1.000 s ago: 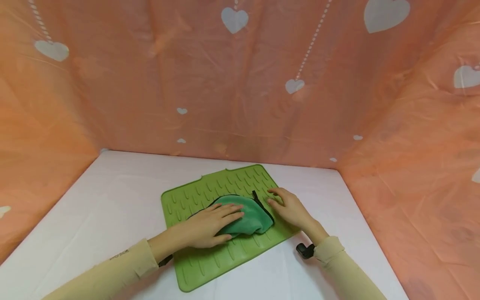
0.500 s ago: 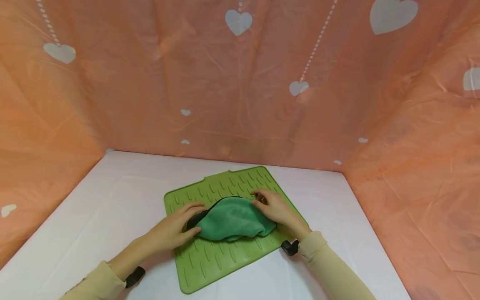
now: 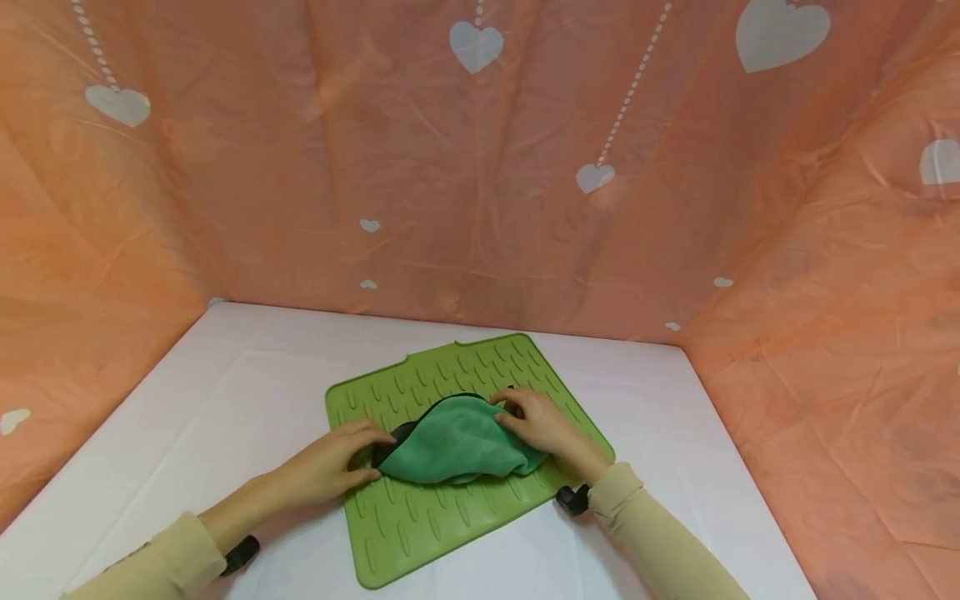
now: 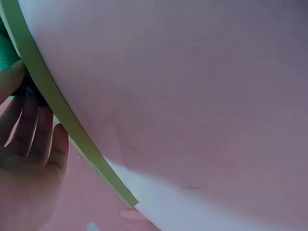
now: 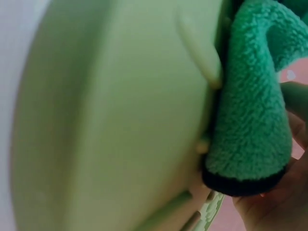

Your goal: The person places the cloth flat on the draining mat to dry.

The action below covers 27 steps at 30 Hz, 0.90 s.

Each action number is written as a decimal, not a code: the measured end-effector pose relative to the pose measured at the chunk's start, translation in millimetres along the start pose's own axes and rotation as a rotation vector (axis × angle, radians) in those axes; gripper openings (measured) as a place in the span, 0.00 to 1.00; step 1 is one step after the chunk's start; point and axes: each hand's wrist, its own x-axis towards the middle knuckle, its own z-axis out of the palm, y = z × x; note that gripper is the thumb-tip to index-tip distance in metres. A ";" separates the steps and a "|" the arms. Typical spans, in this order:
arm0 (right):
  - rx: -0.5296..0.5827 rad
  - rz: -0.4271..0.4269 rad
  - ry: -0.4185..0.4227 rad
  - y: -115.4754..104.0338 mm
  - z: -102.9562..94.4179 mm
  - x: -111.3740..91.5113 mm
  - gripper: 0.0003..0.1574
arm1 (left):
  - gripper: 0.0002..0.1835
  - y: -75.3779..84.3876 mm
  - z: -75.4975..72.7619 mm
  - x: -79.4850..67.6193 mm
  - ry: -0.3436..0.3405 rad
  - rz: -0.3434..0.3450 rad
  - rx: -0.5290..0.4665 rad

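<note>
Green cloth (image 3: 457, 442) (fleecy, we judge light and limp) lies bunched on green mat (image 3: 431, 533), atop white surface (image 3: 262, 375). Dark hem (image 5: 243, 186) probably best hold. Our left hand (image 3: 326, 462) pinches left end; right hand (image 3: 542, 423) curls opposite, grip we cannot tell.
</note>
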 end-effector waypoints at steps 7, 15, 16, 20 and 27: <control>-0.003 -0.010 0.007 1.4 0.8 -2.5 0.15 | 0.12 -2.1 2.1 5.3 0.015 0.028 0.039; 0.074 0.037 0.081 -4.2 -5.1 -6.1 0.15 | 0.07 -1.9 -5.9 7.7 0.045 0.005 0.021; 0.087 0.040 0.100 -5.0 -5.6 -6.6 0.16 | 0.07 -1.3 -7.9 8.1 0.051 -0.006 0.009; 0.128 0.037 0.198 -6.3 -6.7 -7.5 0.16 | 0.06 0.0 -16.0 11.0 0.085 -0.041 -0.046; 0.159 0.048 0.357 -5.4 -8.0 -5.1 0.18 | 0.09 0.0 -27.5 19.0 0.166 -0.066 -0.125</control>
